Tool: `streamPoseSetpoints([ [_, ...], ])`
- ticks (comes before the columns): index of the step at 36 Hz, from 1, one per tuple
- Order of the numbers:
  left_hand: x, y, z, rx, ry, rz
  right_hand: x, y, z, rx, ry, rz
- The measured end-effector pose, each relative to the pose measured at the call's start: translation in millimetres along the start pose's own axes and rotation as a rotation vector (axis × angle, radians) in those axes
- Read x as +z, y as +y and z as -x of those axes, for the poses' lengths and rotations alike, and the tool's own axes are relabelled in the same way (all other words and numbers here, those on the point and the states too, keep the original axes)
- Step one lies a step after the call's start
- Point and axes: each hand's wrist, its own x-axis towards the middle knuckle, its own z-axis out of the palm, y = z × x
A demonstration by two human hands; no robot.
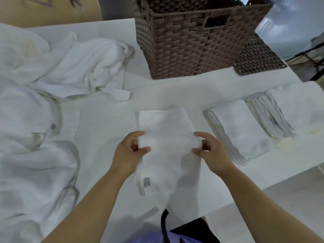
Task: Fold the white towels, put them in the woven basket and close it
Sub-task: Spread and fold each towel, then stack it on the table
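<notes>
— So, where's the towel [166, 130]?
— Centre of the frame, on the table [105, 123]; left grip [129, 151] and right grip [212, 151] each pinch a side edge; woven basket [192, 50], upper middle, stands open.

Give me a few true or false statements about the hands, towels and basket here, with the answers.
1. The left hand and right hand both grip the towel. True.
2. The lid is on the basket. False: it lies on the table beside the basket.
3. Folded towels lie right of the held towel. True.
4. The unfolded pile is in the basket. False: it lies on the table, at the left.
</notes>
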Motion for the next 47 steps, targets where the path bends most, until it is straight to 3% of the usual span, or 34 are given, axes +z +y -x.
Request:
streamPoseSetpoints([
  [3,-2,7,4,0.075,-0.031,-0.188,-2,-13,4,-0.054,-0.002,0.233],
  [8,-6,24,9,0.329,0.08,-0.479,-10,-37,6,-0.242,0.085,0.503],
  [11,-7,28,13,0.403,0.091,-0.473,-22,-44,5,-0.371,0.084,0.553],
  [14,-15,38,14,0.449,-0.025,-0.465,-34,-55,9,-0.32,-0.046,0.422],
  [17,-17,49,17,0.319,-0.156,-0.379,-45,-58,7,-0.232,-0.123,0.225],
  [23,-4,51,9,0.195,-0.114,-0.175,-47,-62,2,-0.076,-0.136,-0.03],
  [28,9,24,-8,0.026,0.026,-0.263,-45,-35,-17,0.053,-0.096,0.328],
  [32,20,-3,-8,-0.139,0.011,-0.401,-40,-8,-23,0.132,-0.089,0.608],
  [37,34,-19,5,-0.149,-0.053,-0.465,-21,17,-16,0.26,-0.156,0.602],
  [47,50,-27,7,-0.156,-0.117,-0.451,-5,34,-2,0.306,-0.206,0.688],
])
